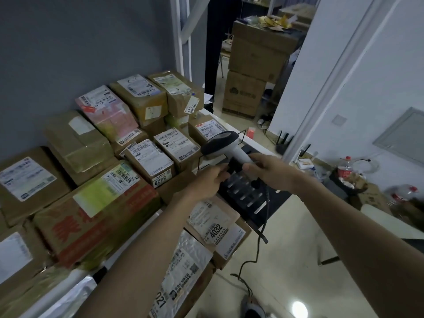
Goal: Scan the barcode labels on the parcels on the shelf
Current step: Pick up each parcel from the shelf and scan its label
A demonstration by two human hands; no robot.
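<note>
Against the grey wall, brown cardboard parcels with white barcode labels crowded the white shelf. My right hand gripped the grey-and-black handheld scanner while my left hand pinched its handle; scanning seemingly hadn't begun, and next I needed to aim at the nearest label.

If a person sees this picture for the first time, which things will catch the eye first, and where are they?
First comes the barcode scanner at centre, its handle gripped by the right hand while the left hand touches it from the other side. Next are the labelled cardboard parcels crowding the shelf on the left. A parcel marked 4032 lies lower, below the hands.
</note>
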